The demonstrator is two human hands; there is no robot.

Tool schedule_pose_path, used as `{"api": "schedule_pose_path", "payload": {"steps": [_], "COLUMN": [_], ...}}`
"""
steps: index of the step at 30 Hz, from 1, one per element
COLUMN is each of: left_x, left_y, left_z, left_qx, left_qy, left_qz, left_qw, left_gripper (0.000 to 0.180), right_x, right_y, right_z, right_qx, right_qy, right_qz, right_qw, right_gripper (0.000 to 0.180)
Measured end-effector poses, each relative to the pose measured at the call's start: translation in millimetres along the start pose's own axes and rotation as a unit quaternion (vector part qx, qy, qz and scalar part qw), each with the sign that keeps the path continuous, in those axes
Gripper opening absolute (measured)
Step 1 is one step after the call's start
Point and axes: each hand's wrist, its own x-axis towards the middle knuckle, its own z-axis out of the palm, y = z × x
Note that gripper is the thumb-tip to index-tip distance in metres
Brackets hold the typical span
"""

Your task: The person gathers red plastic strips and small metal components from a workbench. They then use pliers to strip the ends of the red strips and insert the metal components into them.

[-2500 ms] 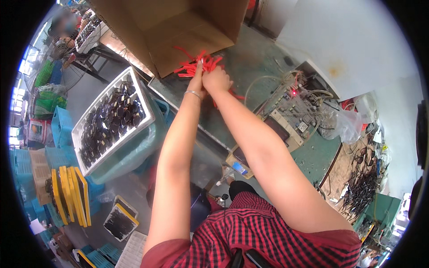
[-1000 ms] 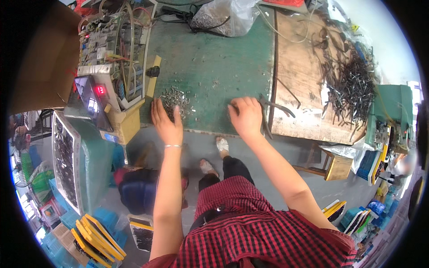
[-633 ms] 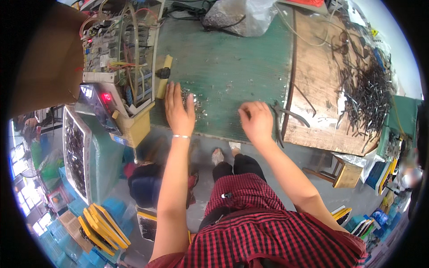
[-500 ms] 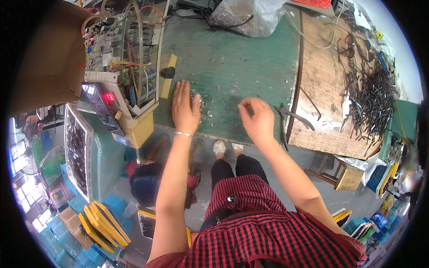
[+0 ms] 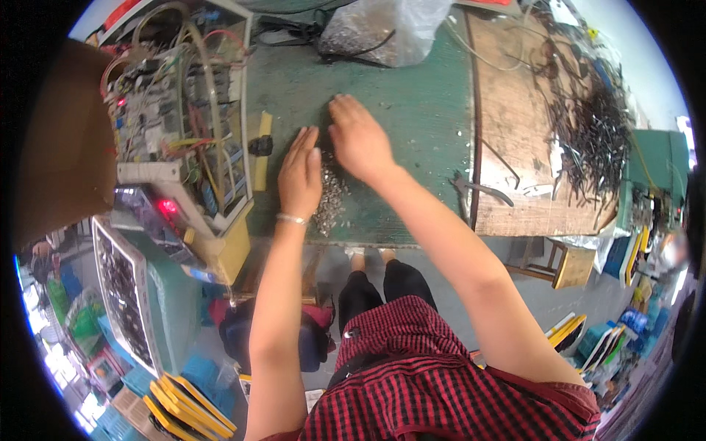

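Both my hands rest on the green mat [image 5: 412,117] around a small heap of shiny metal bits [image 5: 331,198]. My left hand [image 5: 299,182] lies along the left of the heap, fingers stretched out and pointing away from me. To the right and a little farther off is my right hand [image 5: 359,141], flat with its fingers extended, slanting across the mat toward the left one. Neither hand grips anything. Part of the heap is hidden under the hands. A few loose bits are scattered on the mat farther right.
Dark-handled pliers [image 5: 482,192] lie at the mat's right edge. On the wooden board [image 5: 507,132] is a pile of black strips [image 5: 599,128]. A clear plastic bag [image 5: 419,33] of small parts stands at the back. A machine with hoses [image 5: 176,110] borders the left.
My right hand has swung left and away from me, from near the pliers to beside my left hand. The metal bits between them are gathered more densely. The whole view has shifted slightly.
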Motion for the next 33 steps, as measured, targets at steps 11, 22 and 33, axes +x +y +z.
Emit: {"api": "schedule_pose_path", "payload": {"steps": [11,22,33], "left_x": [12.1,29.2,132.3], "left_y": [-12.1,9.5,-22.6], "left_z": [0.7,3.9,70.6], "left_qx": [0.044,0.052,0.155], "left_qy": [-0.04,0.002,0.036], "left_qz": [0.061,0.106,0.099], "left_qw": [0.996,0.993,0.982], "left_gripper": [0.039,0.026,0.036], "right_x": [-8.9,8.8,48.2], "right_y": [17.2,36.4,49.5], "right_z": [-51.3,-26.7,-22.3], "right_qx": [-0.024,-0.125,0.005], "right_qy": [0.08,0.055,0.089], "right_qz": [0.159,0.139,0.009], "right_qw": [0.984,0.981,0.996], "right_gripper": [0.024,0.016,0.035]}}
